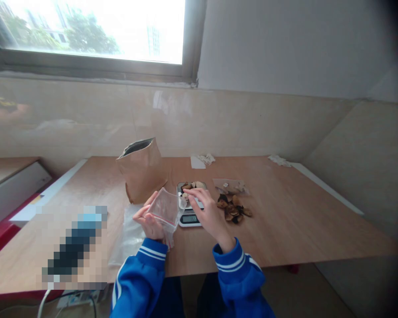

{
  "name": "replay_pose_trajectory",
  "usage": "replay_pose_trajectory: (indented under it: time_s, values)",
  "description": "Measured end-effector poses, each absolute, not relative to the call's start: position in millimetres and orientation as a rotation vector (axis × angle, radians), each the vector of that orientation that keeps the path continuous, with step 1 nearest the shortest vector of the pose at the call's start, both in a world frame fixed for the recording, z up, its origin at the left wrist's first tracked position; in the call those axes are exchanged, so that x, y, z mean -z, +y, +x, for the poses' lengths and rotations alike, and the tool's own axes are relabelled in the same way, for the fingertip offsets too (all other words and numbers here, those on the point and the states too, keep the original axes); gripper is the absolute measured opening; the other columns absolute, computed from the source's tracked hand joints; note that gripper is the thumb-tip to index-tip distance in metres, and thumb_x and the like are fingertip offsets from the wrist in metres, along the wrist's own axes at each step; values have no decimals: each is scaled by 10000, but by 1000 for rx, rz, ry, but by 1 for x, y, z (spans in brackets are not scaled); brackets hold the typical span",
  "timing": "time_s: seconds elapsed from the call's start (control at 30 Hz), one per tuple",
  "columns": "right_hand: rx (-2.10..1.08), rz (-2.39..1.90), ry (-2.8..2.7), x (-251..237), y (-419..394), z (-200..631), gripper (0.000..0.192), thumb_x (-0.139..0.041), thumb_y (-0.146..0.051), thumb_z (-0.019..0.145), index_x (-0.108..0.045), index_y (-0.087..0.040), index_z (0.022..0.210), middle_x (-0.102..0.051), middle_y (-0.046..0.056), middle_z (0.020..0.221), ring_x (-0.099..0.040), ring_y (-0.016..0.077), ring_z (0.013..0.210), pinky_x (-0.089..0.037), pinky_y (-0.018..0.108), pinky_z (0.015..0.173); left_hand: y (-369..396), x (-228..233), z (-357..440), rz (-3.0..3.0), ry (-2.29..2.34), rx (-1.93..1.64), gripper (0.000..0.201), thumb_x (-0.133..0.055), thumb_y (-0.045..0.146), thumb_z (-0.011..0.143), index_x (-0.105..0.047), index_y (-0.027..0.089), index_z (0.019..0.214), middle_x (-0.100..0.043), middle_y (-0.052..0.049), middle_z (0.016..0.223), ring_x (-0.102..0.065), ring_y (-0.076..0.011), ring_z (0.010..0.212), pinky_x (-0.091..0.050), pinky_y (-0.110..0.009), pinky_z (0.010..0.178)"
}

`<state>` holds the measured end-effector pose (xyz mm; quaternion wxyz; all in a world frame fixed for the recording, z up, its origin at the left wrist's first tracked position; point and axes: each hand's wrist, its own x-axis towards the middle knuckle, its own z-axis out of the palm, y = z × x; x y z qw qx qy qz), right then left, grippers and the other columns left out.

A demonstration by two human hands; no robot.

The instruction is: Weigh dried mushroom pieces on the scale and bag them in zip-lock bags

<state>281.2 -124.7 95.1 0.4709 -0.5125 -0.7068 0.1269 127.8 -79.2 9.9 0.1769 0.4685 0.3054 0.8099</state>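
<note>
Wooden table [285, 221] at frame centre: your left hand [151, 221] pinches an open clear bag [166, 207], while your right hand [207, 212], nearer, reaches loose-fingered onto dried slices [190, 185] on the scale [189, 218] just right of it.

Bright daylight comes in through the window [93, 31] at the top left. The glass is so bright that it looks washed out and white. The shiny wall [172, 119] under it shows pale glare. The tabletop [285, 212] is lit softly, with only faint shadows. The right corners fade to dark. Straight lines bend near the edges. The whole picture is a little soft, and one patch at the lower left is blurred into squares.
</note>
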Motion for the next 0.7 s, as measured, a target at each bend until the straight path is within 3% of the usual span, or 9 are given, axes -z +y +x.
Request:
replay_pose_trajectory:
  time_s: [0.17, 0.27, 0.37, 0.53, 0.7]
  values:
    - [-130, -1433, -1864, -52, -98, 285, 340, -488, -163, 905, -602, -221, 1220, -595, 89, 1250, -504, 262, 1177, -397, 445, 1006, -81, -14, 129, 1341, 721, -2323, 305, -417, 528, 927, -336, 236, 965, -706, -104, 1067, -658, -269, 1050, -481, -561, 868]
    - [-55, -1533, -1888, -42, -93, 286, 264, -537, -170, 881, -643, -217, 1118, -643, 89, 1147, -546, 277, 1096, -414, 444, 934, -83, -16, 131, 1329, 686, -2317, 295, -412, 518, 933, -339, 236, 974, -690, -130, 1107, -661, -280, 1044, -497, -562, 842]
    - [-36, -1499, -1744, -52, -103, 287, 210, -599, -244, 865, -651, -212, 1066, -667, 73, 1036, -572, 255, 999, -424, 411, 895, -85, -18, 132, 1312, 686, -2295, 284, -400, 509, 940, -339, 235, 979, -669, -161, 1144, -649, -288, 1073, -479, -577, 881]
    - [-119, -1311, -1302, -96, -133, 283, 290, -567, -374, 900, -600, -212, 1138, -632, 56, 1007, -564, 177, 833, -468, 325, 783, -87, -18, 131, 1291, 783, -2258, 308, -398, 535, 933, -324, 236, 949, -681, -136, 1090, -614, -275, 1137, -426, -563, 970]
    - [-271, -1243, -1581, -113, -140, 271, 280, -566, -392, 907, -634, -250, 1139, -622, 30, 951, -573, 169, 834, -456, 332, 831, -87, -18, 129, 1253, 850, -2229, 294, -374, 533, 938, -313, 246, 957, -672, -125, 1094, -621, -263, 1124, -457, -549, 931]
